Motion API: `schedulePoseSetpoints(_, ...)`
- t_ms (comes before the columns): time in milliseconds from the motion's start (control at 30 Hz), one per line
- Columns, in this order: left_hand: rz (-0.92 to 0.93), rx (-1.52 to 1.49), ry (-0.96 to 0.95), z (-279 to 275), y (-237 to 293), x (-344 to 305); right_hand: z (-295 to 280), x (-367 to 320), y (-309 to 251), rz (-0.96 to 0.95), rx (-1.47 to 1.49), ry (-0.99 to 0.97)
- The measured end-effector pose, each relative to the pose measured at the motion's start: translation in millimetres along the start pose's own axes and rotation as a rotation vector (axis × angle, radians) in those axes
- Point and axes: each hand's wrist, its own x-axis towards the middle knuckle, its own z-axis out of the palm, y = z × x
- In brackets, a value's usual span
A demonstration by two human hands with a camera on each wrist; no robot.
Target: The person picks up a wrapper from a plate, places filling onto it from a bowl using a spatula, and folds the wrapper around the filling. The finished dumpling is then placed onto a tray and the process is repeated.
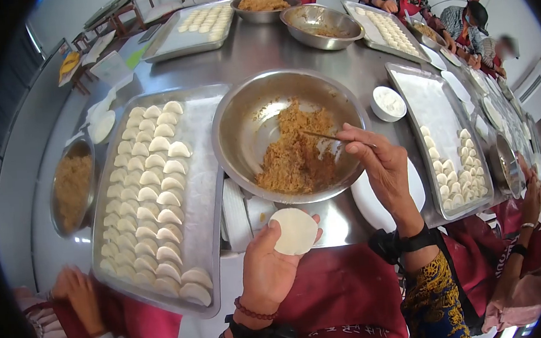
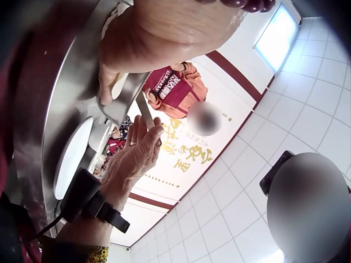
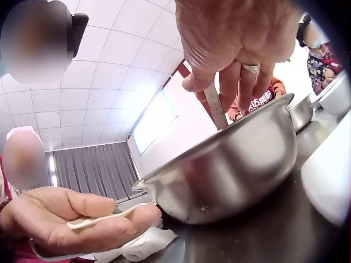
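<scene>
My left hand (image 1: 267, 271) holds a round, pale dumpling wrapper (image 1: 296, 232), the thumb over its edge and the fingers beneath. In the right wrist view the wrapper (image 3: 107, 217) lies nearly flat across those fingers. My right hand (image 1: 382, 170) grips a narrow, flat metal spatula (image 1: 324, 136), whose far end reaches into brown minced filling (image 1: 296, 157). That filling sits in a large steel bowl (image 1: 241, 117), heaped toward the middle and near side. The wrapper is just outside the bowl's near rim.
A metal tray (image 1: 201, 111) with rows of folded dumplings stands left of the bowl; another part-filled tray (image 1: 426, 93) is at right. Near my right hand are a small bowl of white powder (image 1: 388, 104) and a white plate (image 1: 375, 202). Other people work around the table.
</scene>
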Motion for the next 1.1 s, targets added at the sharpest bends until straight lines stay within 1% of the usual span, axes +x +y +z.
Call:
schedulePoseSetpoints(33, -0.007, -0.004, 0.002, -0.7, -0.5, -0.2, 2.8, 0.1, 3.7, 0.012, 0.006, -0.007)
schedulePoseSetpoints(100, -0.021, -0.005, 0.023, -1.1, 0.1, 2.6, 7.0, -0.2, 10.3, -0.024, -0.107, -0.031)
schedulePoseSetpoints(300, -0.04, 0.001, 0.03, 0.9, 2.0, 9.3, 1.5, -12.7, 2.5, -0.055, -0.13, -0.17)
schedulePoseSetpoints(400, -0.036, 0.018, 0.018, 2.6, 3.2, 12.0, -3.8, -15.1, -3.2, -0.021, -0.125, -0.229)
schedulePoseSetpoints(500, -0.027, 0.021, 0.011, 3.8, 4.3, 14.6, -6.1, -13.4, -6.7, -0.034, -0.157, -0.25)
schedulePoseSetpoints(533, -0.025, 0.012, 0.015, 4.0, 4.7, 15.2, -6.7, -13.1, -4.3, -0.031, -0.156, -0.251)
schedulePoseSetpoints(600, -0.021, 0.013, 0.021, 6.3, 6.8, 14.9, -8.4, -12.4, 1.8, -0.03, -0.017, -0.276)
schedulePoseSetpoints(633, -0.015, 0.014, 0.024, 6.7, 7.8, 14.8, -7.9, -12.0, 1.2, -0.028, -0.015, -0.277)
schedulePoseSetpoints(700, -0.013, 0.012, 0.024, 5.2, 10.1, 15.3, -6.1, -10.7, -2.2, 0.046, 0.046, -0.272)
schedulePoseSetpoints(967, 0.037, 0.016, 0.031, 12.0, 16.4, 11.8, -0.5, -8.7, -8.5, 0.118, 0.065, -0.315)
schedulePoseSetpoints(1033, 0.042, 0.003, 0.002, 11.4, 18.1, 10.5, -2.2, -9.1, -12.2, 0.141, 0.089, -0.325)
schedulePoseSetpoints(1100, 0.049, 0.005, 0.003, 12.2, 19.9, 8.5, -5.4, -11.6, -22.1, 0.284, 0.184, -0.316)
